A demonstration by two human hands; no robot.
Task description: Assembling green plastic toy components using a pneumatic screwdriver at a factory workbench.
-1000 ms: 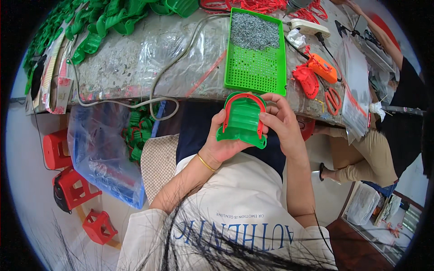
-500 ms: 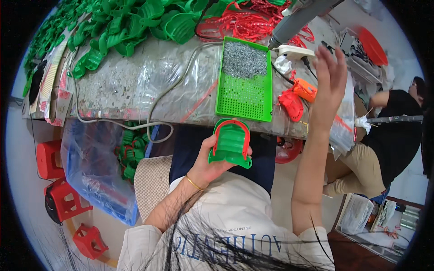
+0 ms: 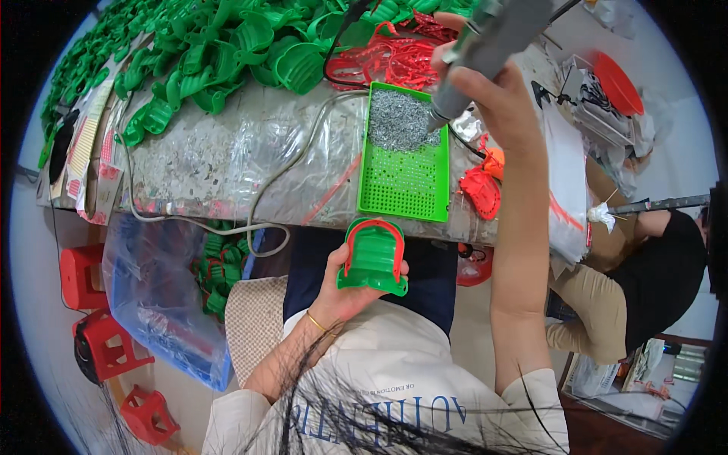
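Note:
My left hand [image 3: 339, 294] is closed around a curved green plastic piece [image 3: 377, 255], in front of the table's near edge. A red U-shaped strip [image 3: 400, 241] lies along the piece's rim. Up and to the right, my right hand [image 3: 500, 110] wraps round a grey power screwdriver [image 3: 497, 45]. Its tip points down over the right side of a bright green perforated tray [image 3: 402, 186]. Small silver screws [image 3: 402, 121] are heaped in the tray's far half. Some of my right fingers are hidden behind the tool.
Many green plastic pieces [image 3: 197, 53] pile up at the back left, beside tangled red strips [image 3: 379, 61]. A grey cable [image 3: 303, 144] crosses the table. On the left stand a plastic-lined blue bin [image 3: 216, 371] and red stools [image 3: 114, 341]. Another person [image 3: 652, 280] bends at the right.
My right hand has reached up and left and taken hold of the screwdriver, which is now tilted lower over the tray. My left hand still holds the green piece, slightly further left.

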